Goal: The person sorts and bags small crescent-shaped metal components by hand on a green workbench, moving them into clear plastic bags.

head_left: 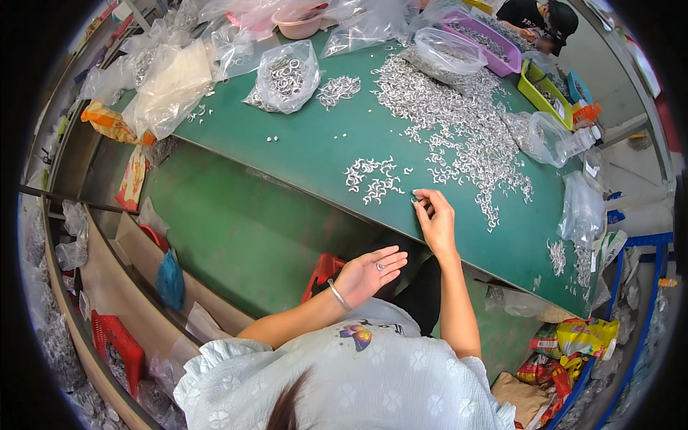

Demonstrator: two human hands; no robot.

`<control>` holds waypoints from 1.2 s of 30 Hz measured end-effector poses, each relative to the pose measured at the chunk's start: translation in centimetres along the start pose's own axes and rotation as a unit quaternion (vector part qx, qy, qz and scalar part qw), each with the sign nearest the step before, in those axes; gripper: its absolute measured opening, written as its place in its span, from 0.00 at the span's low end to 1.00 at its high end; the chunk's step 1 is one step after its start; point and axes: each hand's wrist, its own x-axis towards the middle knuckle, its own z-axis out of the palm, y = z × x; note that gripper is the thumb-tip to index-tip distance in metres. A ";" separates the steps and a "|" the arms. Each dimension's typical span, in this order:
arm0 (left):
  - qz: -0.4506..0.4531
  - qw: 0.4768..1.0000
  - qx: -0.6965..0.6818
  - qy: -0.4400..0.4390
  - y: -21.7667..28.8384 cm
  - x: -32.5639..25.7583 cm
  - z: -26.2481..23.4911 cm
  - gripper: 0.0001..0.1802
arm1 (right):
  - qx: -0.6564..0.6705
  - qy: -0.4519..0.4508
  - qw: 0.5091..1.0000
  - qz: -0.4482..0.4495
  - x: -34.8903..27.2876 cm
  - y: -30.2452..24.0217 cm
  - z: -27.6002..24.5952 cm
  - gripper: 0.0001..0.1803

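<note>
My left hand (pixel 369 273) is held palm up beyond the table's near edge, its fingers stretched out. A small silvery ring-like piece (pixel 380 266) shows at the base of its fingers; whether it is worn or lies loose I cannot tell. Over the table edge, my right hand (pixel 436 218) has thumb and forefinger brought together, with a tiny pale bit at their tips too small to make out. Just left of those fingertips lies a small group of curved silvery metal pieces (pixel 374 179). A much larger heap of similar pieces (pixel 459 122) spreads beyond my right hand.
The green table (pixel 287 154) carries a clear bag of metal rings (pixel 287 77), a purple basket (pixel 494 44), a yellow-green basket (pixel 545 93) and a plastic bottle (pixel 579 140). A person (pixel 541 23) sits at the far right. A red stool (pixel 324 274) stands beneath my left forearm.
</note>
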 end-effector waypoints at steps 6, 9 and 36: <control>0.034 0.996 0.033 -0.072 3.1 0.4 0.1 0.29 | 0.111 0.054 0.989 0.078 -2.2 1.6 -0.7 0.07; 0.006 0.992 0.016 -0.124 4.8 0.7 1.2 0.30 | 0.203 0.109 0.962 0.145 -5.0 0.8 -2.4 0.07; -0.007 0.988 0.076 -0.132 1.9 5.4 8.8 0.33 | -0.115 -0.012 0.989 -0.096 -4.4 -4.9 -4.7 0.09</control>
